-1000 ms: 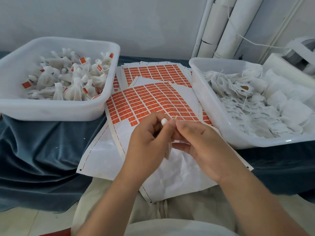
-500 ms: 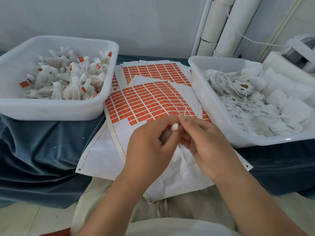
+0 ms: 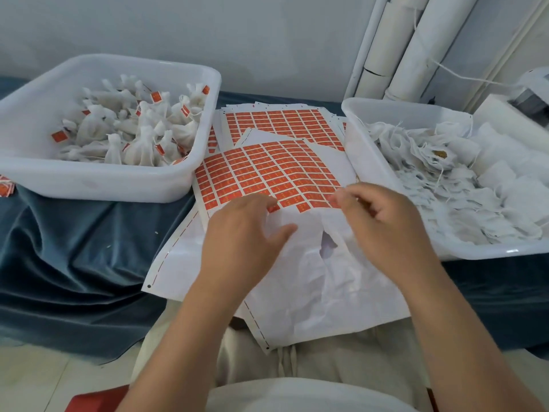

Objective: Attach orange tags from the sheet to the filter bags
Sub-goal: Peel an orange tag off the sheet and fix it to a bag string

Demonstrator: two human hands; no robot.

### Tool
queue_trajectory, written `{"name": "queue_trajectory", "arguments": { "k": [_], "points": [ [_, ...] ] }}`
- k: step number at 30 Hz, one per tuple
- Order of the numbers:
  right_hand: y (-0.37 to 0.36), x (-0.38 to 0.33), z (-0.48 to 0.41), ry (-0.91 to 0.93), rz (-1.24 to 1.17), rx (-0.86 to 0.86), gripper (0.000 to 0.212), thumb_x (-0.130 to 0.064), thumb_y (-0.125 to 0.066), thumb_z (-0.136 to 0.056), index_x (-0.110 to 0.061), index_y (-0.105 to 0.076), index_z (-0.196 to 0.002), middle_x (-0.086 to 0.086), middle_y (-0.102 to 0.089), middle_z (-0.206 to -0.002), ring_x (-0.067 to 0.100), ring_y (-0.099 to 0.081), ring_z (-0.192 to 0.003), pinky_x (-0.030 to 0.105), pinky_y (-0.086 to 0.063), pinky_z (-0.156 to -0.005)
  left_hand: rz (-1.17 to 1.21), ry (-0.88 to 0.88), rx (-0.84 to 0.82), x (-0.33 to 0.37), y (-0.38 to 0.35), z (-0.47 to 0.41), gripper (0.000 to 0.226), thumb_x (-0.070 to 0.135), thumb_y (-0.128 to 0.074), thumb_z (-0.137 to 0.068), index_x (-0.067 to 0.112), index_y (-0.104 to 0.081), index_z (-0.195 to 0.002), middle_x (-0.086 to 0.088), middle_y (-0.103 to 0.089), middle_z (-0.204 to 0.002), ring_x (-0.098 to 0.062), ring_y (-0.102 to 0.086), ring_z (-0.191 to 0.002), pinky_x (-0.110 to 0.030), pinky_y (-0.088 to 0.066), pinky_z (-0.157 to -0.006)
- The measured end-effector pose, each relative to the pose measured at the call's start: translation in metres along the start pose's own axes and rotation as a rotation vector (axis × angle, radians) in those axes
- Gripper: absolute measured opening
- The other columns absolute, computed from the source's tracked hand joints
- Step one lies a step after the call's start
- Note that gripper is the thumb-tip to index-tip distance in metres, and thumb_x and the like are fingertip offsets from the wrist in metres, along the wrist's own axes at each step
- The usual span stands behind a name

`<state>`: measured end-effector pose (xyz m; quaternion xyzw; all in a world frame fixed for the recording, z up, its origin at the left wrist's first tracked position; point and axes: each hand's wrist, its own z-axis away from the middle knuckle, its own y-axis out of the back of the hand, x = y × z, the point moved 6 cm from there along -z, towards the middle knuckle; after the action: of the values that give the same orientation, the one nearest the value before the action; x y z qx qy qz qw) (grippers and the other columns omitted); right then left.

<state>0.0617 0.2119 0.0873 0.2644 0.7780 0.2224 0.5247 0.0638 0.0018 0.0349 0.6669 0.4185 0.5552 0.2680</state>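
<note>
Pinching with your right hand (image 3: pixel 386 227): thumb and forefinger tips are closed narrow on an orange tag (image 3: pixel 337 200) at the right end of the lowest row on the top sheet (image 3: pixel 276 171). Can't tell if that tag is peeled free or stuck down.

Your left hand (image 3: pixel 246 236) has its fingers loose and spread, gripping nothing. It lies on the sheet's bare white backing, fingertips touching the lowest tag row.

The top sheet lies skewed over a stack of tag sheets (image 3: pixel 276 120), between the two tubs. Its crumpled near end hangs toward your lap.

Flat untagged filter bags (image 3: pixel 445 185) are piled in the right tub (image 3: pixel 367 156), just beside your right hand. Tied, tagged bags (image 3: pixel 133 135) fill the left tub (image 3: pixel 98 185).

Both tubs sit on the blue cloth (image 3: pixel 74 239). A few loose tags (image 3: pixel 6 188) lie on the cloth at the far left, beside the left tub. White rolls (image 3: pixel 416 55) lean on the wall behind the right tub.
</note>
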Motion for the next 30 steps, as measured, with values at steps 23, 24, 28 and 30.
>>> {"name": "queue_trajectory", "arguments": {
  "k": [23,24,28,30],
  "points": [
    [-0.072,-0.002,-0.025,0.678,0.738,-0.411,0.02,-0.03,-0.067,-0.101,-0.013,-0.078,-0.103,0.005,-0.078,-0.099,0.026,-0.073,-0.083,0.033,-0.055,-0.082,-0.097,-0.09,0.073,-0.008,-0.027,-0.002,0.033,0.062,-0.068,-0.091,0.036,-0.082,-0.105,0.014,-0.076,-0.117,-0.016,-0.067,-0.113,-0.045,-0.047,-0.102],
    [-0.069,-0.001,-0.025,0.699,0.69,-0.35,0.014,-0.024,-0.074,-0.096,-0.011,-0.079,-0.093,0.007,-0.077,-0.088,0.026,-0.071,-0.073,0.033,-0.055,-0.074,-0.095,-0.094,0.08,-0.008,-0.027,-0.002,0.033,0.062,-0.068,-0.091,0.036,-0.082,-0.105,0.015,-0.075,-0.117,-0.016,-0.067,-0.113,-0.044,-0.047,-0.102],
    [-0.053,0.013,-0.039,0.456,0.509,-0.154,0.028,-0.025,-0.066,-0.099,-0.019,-0.063,-0.072,-0.008,-0.057,-0.062,0.013,-0.05,-0.055,0.026,-0.044,-0.057,-0.065,-0.095,0.091,-0.009,-0.027,-0.002,0.035,0.064,-0.066,-0.091,0.037,-0.081,-0.108,0.016,-0.074,-0.12,-0.015,-0.065,-0.115,-0.044,-0.046,-0.104],
    [-0.035,0.02,-0.045,0.28,0.367,0.005,0.036,-0.028,-0.062,-0.102,-0.019,-0.056,-0.067,-0.006,-0.05,-0.055,0.013,-0.046,-0.051,0.031,-0.037,-0.052,-0.07,-0.085,0.084,-0.01,-0.027,-0.002,0.039,0.067,-0.064,-0.091,0.038,-0.08,-0.11,0.018,-0.073,-0.122,-0.014,-0.065,-0.117,-0.044,-0.045,-0.106]
  ]
}}
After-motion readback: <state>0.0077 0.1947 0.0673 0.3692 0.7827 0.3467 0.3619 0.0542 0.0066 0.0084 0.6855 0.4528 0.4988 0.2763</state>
